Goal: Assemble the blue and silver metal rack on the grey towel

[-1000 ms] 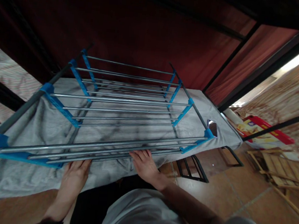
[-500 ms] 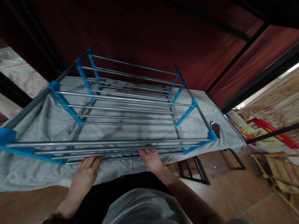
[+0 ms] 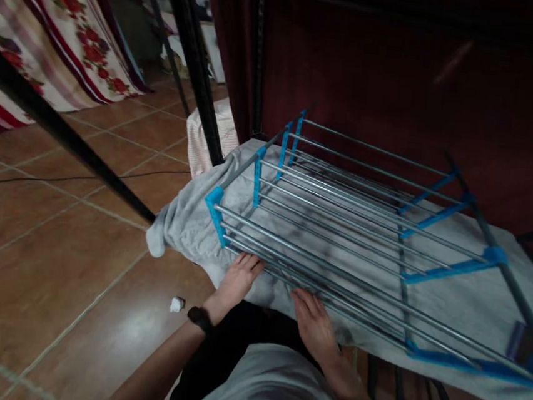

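Observation:
A shoe rack (image 3: 324, 234) of grey metal tubes and blue plastic end brackets lies on a grey fleecy blanket, its long side facing me. At the near side, toward the left bracket, my left hand (image 3: 239, 278) has its fingers curled on the lowest front tube. My right hand (image 3: 314, 321) is farther right along the same edge, fingertips at the lower front tubes and partly hidden against them. A dark band sits on my left wrist.
The grey blanket (image 3: 192, 230) covers the surface under the rack. A phone-like object (image 3: 515, 340) lies by the right front bracket. Black metal posts (image 3: 195, 61) stand at left, with a dark red curtain (image 3: 377, 78) behind. A white crumpled scrap (image 3: 176, 304) is on the tiled floor.
My view has swung to the left, so the rack appears farther right and the floor at left shows. Both hands stay at the rack's near edge.

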`<action>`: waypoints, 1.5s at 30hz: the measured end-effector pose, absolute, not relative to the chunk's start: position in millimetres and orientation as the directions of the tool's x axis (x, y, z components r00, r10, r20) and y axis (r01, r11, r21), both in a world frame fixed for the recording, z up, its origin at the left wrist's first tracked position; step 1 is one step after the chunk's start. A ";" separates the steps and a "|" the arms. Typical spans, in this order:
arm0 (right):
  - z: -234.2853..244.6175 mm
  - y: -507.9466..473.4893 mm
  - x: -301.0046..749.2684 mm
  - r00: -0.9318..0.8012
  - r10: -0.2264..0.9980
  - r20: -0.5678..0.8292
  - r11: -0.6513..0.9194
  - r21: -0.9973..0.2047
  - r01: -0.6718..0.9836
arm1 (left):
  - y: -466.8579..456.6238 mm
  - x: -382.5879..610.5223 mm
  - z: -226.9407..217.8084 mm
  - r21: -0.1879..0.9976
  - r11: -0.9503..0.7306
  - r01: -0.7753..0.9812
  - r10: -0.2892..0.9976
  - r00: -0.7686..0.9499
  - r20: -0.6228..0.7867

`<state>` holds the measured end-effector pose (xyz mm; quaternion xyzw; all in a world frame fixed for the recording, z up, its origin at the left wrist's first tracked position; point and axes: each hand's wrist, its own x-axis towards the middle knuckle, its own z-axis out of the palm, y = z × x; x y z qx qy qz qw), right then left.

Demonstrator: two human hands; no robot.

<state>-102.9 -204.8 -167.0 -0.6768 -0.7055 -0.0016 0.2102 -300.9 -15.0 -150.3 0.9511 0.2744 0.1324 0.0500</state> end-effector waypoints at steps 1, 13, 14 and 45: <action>-167.5 -202.3 -107.5 0.009 0.956 0.294 0.086 -0.308 0.947 | -14.6 -300.9 -151.1 0.173 -0.841 0.512 0.540 0.813 0.220; -182.0 -209.3 -100.4 0.596 0.795 0.111 -0.136 -0.925 0.354 | -28.5 -310.7 -165.1 0.079 -0.921 0.382 0.382 0.843 0.379; -182.9 -214.4 -98.8 0.631 0.771 0.086 -0.150 -0.938 0.311 | -36.4 -303.7 -161.6 0.074 -0.941 0.331 0.332 0.855 0.398; -147.4 -341.9 35.7 0.957 0.230 0.179 -0.319 -0.915 0.248 | -148.3 -77.1 -115.2 0.303 -0.953 -0.018 -0.019 1.000 0.000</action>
